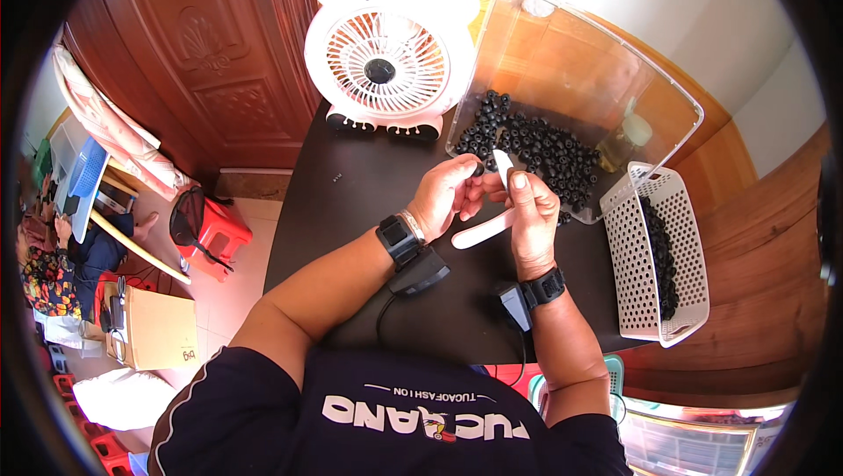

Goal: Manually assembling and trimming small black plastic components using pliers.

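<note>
Over the dark table (351, 204), my left hand (436, 198) pinches a small black round part (479, 169) between thumb and fingers. My right hand (534, 217) is closed around a knife (481, 231) with a pale handle, its short white blade pointing up beside the black part. Both hands are close together, and whether the blade touches the part I cannot tell. Just beyond them lies a heap of similar black round parts (544, 147), several showing a hole, at the mouth of a clear plastic bin (580, 54). Dark straps with small boxes sit on both wrists.
A white fan (386, 63) stands at the table's far left. On the right, a white perforated basket (654, 256) holds more black parts. A black device with a cable (419, 272) hangs by my left wrist. A red stool (219, 234) and other people are off to the left.
</note>
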{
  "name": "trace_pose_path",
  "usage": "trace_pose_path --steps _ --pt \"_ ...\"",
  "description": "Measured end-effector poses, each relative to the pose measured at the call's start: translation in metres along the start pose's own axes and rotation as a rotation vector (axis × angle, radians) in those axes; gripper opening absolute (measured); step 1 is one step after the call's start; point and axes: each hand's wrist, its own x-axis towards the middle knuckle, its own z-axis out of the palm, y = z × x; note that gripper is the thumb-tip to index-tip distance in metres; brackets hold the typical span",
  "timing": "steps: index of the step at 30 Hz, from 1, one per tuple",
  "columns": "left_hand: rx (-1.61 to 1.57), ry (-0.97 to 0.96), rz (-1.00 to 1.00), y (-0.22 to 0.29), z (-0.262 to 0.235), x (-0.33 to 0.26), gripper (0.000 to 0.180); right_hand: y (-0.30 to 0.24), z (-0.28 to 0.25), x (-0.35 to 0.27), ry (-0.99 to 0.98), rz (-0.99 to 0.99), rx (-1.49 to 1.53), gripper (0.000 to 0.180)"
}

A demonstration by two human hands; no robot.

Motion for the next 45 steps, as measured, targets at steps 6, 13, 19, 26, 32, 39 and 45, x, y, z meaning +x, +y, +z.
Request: trace_pose_path --steps 6,13,19,26,32,39,45 --pt "-0.019 -0.181 -0.093 0.008 0.003 -0.002 0.024 -0.001 0.001 0.007 0.017 0.177 0.259 0.031" --pt "-0.032 -0.218 -0.102 0.005 0.007 -0.002 0.027 -0.002 -0.005 0.005 -0.215 0.345 0.403 0.044" --pt "-0.104 -0.228 -0.103 0.005 0.011 -0.004 0.027 0.000 0.001 0.002 -0.114 0.375 0.408 0.044" --pt "-0.101 -0.297 -0.086 0.001 0.006 -0.003 0.026 -0.002 -0.001 0.001 -0.128 0.382 0.405 0.038" --pt "-0.124 -0.258 -0.080 0.002 0.013 -0.006 0.026 -0.004 0.001 0.001 -0.157 0.373 0.407 0.040" --pt "-0.082 -0.133 -0.057 -0.002 0.023 -0.011 0.027 -0.004 0.002 0.000 -0.137 0.235 0.215 0.038" --pt "-0.153 -0.165 -0.103 -0.001 0.021 -0.009 0.027 -0.010 0.003 0.001 -0.137 0.273 0.355 0.037"
